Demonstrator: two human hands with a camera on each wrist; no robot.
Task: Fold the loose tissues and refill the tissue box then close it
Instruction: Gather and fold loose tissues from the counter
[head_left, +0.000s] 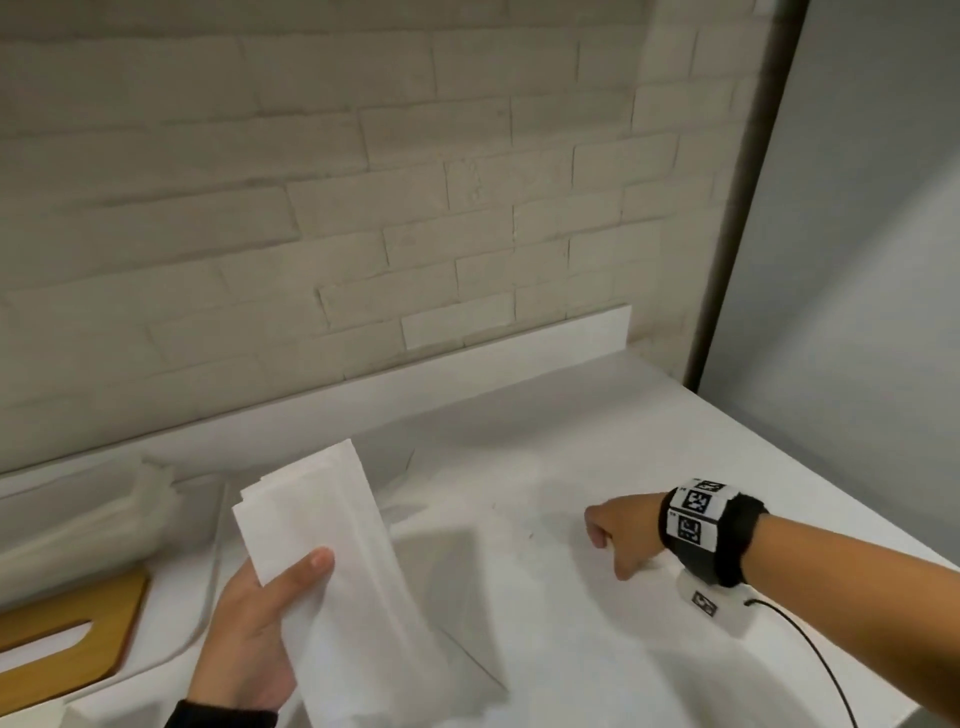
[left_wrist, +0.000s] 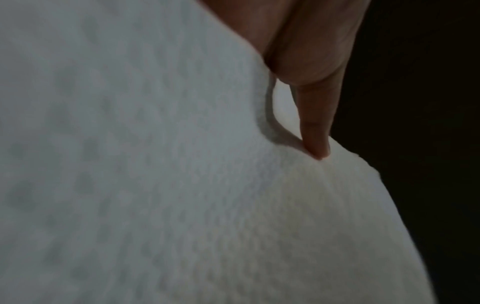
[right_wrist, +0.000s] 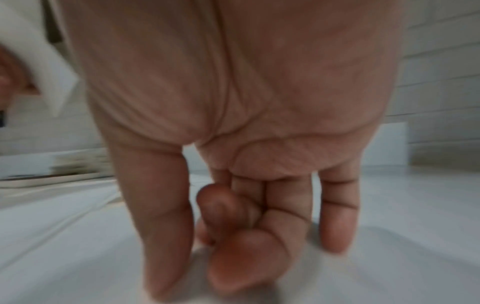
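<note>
White folded tissues gripped by left hand — right hand loosely curled, empty.

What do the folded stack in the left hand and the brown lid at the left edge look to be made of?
Folded stack: soft white tissue paper, matte; the left wrist view shows a dimpled embossed texture. Lid: probably wood or bamboo, smooth honey-brown with a slot cut through; grain not discernible.

Folded tissues left of right hand; wooden lid far left.
</note>
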